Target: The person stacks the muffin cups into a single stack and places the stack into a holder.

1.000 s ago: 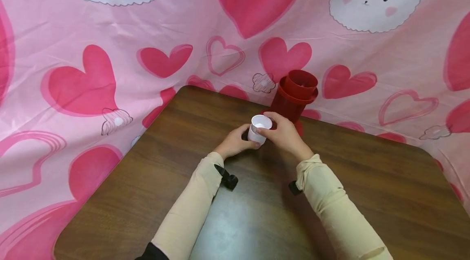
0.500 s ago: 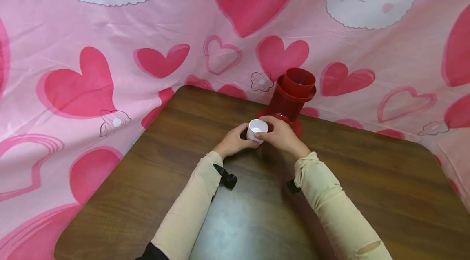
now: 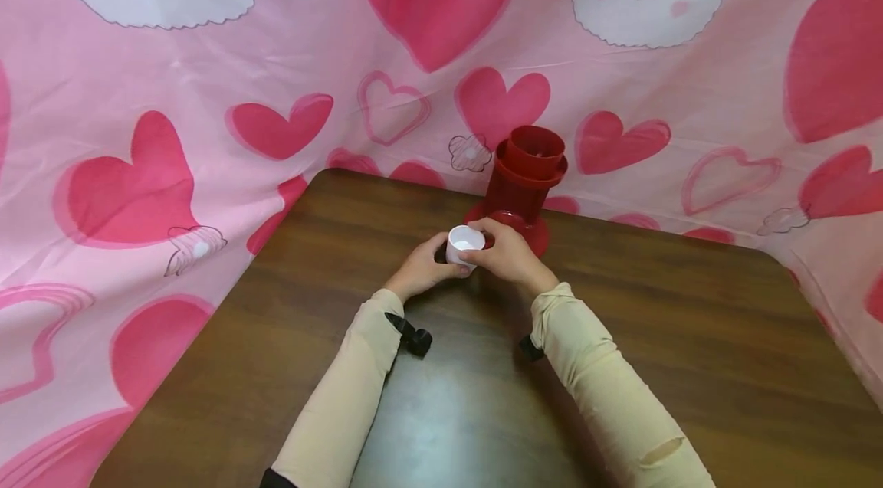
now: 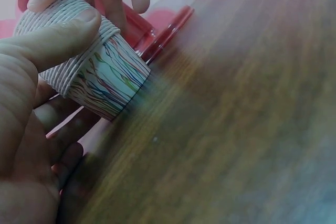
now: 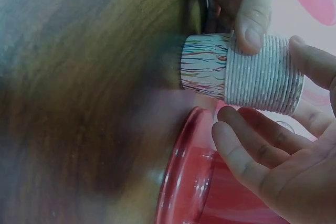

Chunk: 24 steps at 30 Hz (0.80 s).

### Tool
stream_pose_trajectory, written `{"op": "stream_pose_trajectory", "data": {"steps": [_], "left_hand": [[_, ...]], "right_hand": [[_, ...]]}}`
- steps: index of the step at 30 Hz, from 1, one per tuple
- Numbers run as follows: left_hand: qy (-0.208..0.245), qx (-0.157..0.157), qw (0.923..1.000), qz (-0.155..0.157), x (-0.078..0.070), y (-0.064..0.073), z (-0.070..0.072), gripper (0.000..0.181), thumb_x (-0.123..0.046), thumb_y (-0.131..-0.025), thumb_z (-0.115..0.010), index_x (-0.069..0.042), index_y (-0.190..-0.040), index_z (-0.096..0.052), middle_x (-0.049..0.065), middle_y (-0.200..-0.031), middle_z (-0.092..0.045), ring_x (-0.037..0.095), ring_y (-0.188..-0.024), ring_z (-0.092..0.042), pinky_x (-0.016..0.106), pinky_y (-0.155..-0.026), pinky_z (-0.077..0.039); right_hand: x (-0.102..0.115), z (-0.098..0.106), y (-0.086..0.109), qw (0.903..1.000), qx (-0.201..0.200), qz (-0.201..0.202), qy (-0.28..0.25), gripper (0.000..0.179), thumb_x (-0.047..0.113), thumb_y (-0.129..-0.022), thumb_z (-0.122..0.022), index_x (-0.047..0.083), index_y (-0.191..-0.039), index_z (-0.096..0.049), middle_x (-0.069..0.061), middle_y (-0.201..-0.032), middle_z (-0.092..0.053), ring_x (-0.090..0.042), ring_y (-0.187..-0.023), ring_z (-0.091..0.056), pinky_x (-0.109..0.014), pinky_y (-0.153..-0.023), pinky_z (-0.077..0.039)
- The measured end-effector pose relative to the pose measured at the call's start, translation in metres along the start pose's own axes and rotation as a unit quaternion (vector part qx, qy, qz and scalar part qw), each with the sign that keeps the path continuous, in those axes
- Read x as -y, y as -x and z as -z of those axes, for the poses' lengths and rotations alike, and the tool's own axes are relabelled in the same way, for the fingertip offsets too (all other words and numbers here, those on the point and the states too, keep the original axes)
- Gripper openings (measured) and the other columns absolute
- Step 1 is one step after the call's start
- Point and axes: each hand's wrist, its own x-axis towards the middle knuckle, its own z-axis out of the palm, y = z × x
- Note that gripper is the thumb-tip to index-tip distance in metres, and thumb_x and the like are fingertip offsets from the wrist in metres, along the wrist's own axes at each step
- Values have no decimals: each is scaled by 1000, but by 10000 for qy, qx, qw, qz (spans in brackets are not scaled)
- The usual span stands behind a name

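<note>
A stack of nested paper cups (image 3: 465,238) stands upright on or close over the table, its open white mouth facing up. In the right wrist view, the stack's many stacked rims (image 5: 260,74) show above the lowest cup's wall, which is patterned with wavy coloured lines. My left hand (image 3: 421,270) grips the stack from the left, thumb across the rims (image 4: 79,40) and fingers behind. From the right, my right hand (image 3: 512,255) holds the top of the stack between thumb and index finger; its other fingers stay spread below the rims.
Just behind my right hand, a red cylinder (image 3: 513,193) with a double-rimmed top stands on a wide round base (image 3: 538,235). The brown wooden table (image 3: 655,335) reaches back to a pink heart-patterned cloth (image 3: 297,36). A black wrist camera (image 3: 417,340) sits at my left wrist.
A second ago the top of the stack stood higher, with a step below its rim; my right hand has lowered it into the cups beneath. The head view has shifted slightly right.
</note>
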Motion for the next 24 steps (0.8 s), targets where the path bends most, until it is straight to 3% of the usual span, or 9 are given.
{"op": "stream_pose_trajectory", "data": {"steps": [7, 11, 15, 19, 24], "left_hand": [[-50, -8, 9999, 157, 12, 2, 6, 70, -31, -84, -84, -12, -143, -52, 9, -134, -58, 28, -122, -52, 51, -110, -36], [-147, 100, 9995, 249, 16, 6, 10, 76, -35, -85, -82, -12, -148, -47, 9, -140, -55, 28, -129, -49, 53, -111, -35], [-85, 204, 9994, 247, 16, 10, 15, 80, -35, -84, -83, -12, -151, -44, 9, -144, -53, 28, -133, -47, 54, -112, -34], [-26, 337, 9987, 372, 12, 15, 14, 83, -34, -83, -84, -12, -151, -44, 8, -147, -52, 26, -136, -46, 51, -112, -34], [-194, 348, 9979, 506, 3, 25, 22, 91, -36, -81, -86, -14, -154, -37, 9, -150, -47, 26, -138, -42, 51, -113, -32]], "right_hand": [[-5, -13, -6, 9998, 148, -130, -43, 57, 21, -86, -81, 7, -137, -59, -14, -124, -66, -33, -107, -58, -50, -97, -46], [-8, -12, 1, 9979, 547, -17, 350, 82, 32, -88, -79, 13, -156, -37, -15, -148, -50, -35, -129, -51, -55, -107, -39], [-8, 0, 23, 9960, 619, 122, 637, 99, 42, -88, -77, 19, -163, -17, -14, -161, -30, -37, -143, -34, -60, -112, -30], [-6, 19, 55, 9957, 462, 36, 805, 100, 41, -88, -77, 19, -163, -15, -15, -164, -23, -39, -148, -22, -63, -112, -26], [-2, 34, 76, 9869, 146, -113, 1602, 101, 46, -87, -76, 22, -163, -15, -24, -164, -14, -50, -145, -18, -74, -107, -21]]}}
